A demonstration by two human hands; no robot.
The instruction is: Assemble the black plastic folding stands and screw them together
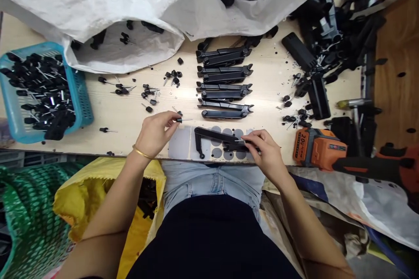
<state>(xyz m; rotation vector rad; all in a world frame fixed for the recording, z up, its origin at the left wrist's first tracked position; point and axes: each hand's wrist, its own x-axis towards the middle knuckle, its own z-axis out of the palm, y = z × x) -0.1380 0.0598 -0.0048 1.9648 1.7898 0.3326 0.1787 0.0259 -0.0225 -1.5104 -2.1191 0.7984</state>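
My left hand (157,133) pinches a small black-headed pin (182,120) just above the table's near edge. My right hand (266,150) is closed on one end of a long black plastic bracket (216,137) that lies on a grey sheet with round holes (183,144). Beyond the bracket, several matching black brackets (224,83) lie stacked in a row in the middle of the table. Loose black-headed pins (149,91) are scattered to the left of that row.
A blue basket (81,104) full of pins stands at the left. A white sack (124,17) lies across the back. Black plastic parts (330,39) pile up at the right, with an orange cordless drill (319,148) near the front right. Yellow and green bags sit below the table at left.
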